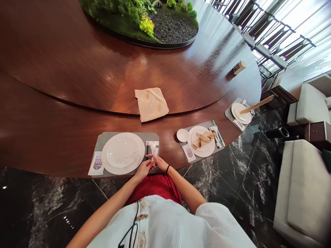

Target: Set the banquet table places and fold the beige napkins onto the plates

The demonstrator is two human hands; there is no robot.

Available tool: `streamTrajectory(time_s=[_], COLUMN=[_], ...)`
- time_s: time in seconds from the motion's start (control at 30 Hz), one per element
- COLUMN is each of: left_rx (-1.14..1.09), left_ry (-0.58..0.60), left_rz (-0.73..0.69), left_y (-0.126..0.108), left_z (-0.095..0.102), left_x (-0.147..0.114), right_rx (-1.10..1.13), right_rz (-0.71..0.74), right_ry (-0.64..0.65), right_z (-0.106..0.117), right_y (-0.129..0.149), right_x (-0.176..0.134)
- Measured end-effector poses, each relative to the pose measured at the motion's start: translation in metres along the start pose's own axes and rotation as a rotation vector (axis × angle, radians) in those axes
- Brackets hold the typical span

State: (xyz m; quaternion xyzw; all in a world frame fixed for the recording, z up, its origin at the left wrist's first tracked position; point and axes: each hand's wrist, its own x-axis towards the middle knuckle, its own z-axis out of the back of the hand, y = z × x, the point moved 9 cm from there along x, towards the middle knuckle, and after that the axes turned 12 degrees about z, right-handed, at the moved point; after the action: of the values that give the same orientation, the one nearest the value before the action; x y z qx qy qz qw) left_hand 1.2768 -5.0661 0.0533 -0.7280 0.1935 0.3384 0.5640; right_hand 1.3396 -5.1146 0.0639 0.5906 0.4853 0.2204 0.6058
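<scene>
Close together at the table's front edge, my left hand [143, 170] and my right hand [160, 164] have their fingers closed around the lower end of a white spoon [153, 146]. A white piece, perhaps a paper sleeve, shows at its handle between my fingers. Under it lies a grey placemat [97, 146] with dark chopsticks [147, 150] partly hidden by my hands. Left of my hands, a small white plate [122, 150] rests on a larger white plate [105, 156]. A printed white packet [96, 164] sits at the mat's left side.
Beyond the mat, a folded beige napkin [152, 103] overlaps the turntable edge. To the right is a setting with a folded napkin [204, 139] and a small bowl [182, 135]. Another plate [241, 117] stands farther right. Greenery [116, 17] fills the centrepiece; pale armchairs [305, 186] stand right.
</scene>
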Motion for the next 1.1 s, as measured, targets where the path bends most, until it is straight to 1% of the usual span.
streamTrajectory(time_s=[0.1,0.17,0.2,0.23,0.33,0.37,0.43,0.53,0.63,0.7,0.73,0.77,0.83,0.93,0.97,1.0,1.03,1.07,1.1], left_rx=[0.004,0.101,0.167,0.228,0.308,0.299,0.254,0.154,0.088,0.058,0.045,0.032,0.012,0.004,0.011,0.023,0.042,0.065,0.09], left_ry=[-0.041,-0.046,-0.077,-0.135,-0.356,-0.398,-0.423,-0.419,-0.409,-0.408,-0.409,-0.412,-0.424,-0.437,-0.438,-0.438,-0.44,-0.444,-0.452], left_rz=[0.063,0.099,0.113,0.129,0.194,0.217,0.24,0.214,0.195,0.194,0.19,0.184,0.171,0.166,0.164,0.157,0.142,0.117,0.082], left_y=[0.012,0.021,0.026,0.031,0.048,0.054,0.065,0.073,0.073,0.07,0.068,0.065,0.059,0.05,0.046,0.04,0.032,0.021,0.008], left_z=[0.008,0.018,0.028,0.041,0.092,0.106,0.125,0.138,0.139,0.137,0.136,0.135,0.134,0.132,0.131,0.131,0.132,0.134,0.136], left_x=[0.0,-0.002,-0.004,-0.006,-0.018,-0.022,-0.028,-0.035,-0.039,-0.041,-0.043,-0.045,-0.049,-0.047,-0.043,-0.038,-0.032,-0.025,-0.017], right_rx=[-0.041,-0.102,-0.16,-0.246,-0.59,-0.676,-0.757,-0.785,-0.847,-0.87,-0.867,-0.854,-0.822,-0.821,-0.838,-0.866,-0.897,-0.935,-0.978], right_rz=[0.03,-0.001,-0.038,-0.08,-0.18,-0.208,-0.256,-0.28,-0.223,-0.136,-0.091,-0.046,0.037,0.146,0.19,0.231,0.27,0.299,0.314], right_ry=[-0.148,-0.149,-0.135,-0.133,-0.149,-0.148,-0.148,-0.178,-0.19,-0.211,-0.226,-0.26,-0.371,-0.593,-0.664,-0.7,-0.711,-0.692,-0.643], right_z=[0.018,0.022,0.023,0.025,0.032,0.032,0.03,0.028,0.029,0.037,0.045,0.058,0.095,0.165,0.185,0.2,0.21,0.215,0.215], right_y=[-0.009,-0.02,-0.027,-0.034,-0.048,-0.053,-0.063,-0.075,-0.072,-0.058,-0.048,-0.034,0.0,0.066,0.09,0.114,0.136,0.155,0.17], right_x=[0.005,0.008,0.009,0.01,0.011,0.011,0.01,0.006,0.003,0.007,0.013,0.021,0.046,0.1,0.119,0.141,0.164,0.187,0.211])
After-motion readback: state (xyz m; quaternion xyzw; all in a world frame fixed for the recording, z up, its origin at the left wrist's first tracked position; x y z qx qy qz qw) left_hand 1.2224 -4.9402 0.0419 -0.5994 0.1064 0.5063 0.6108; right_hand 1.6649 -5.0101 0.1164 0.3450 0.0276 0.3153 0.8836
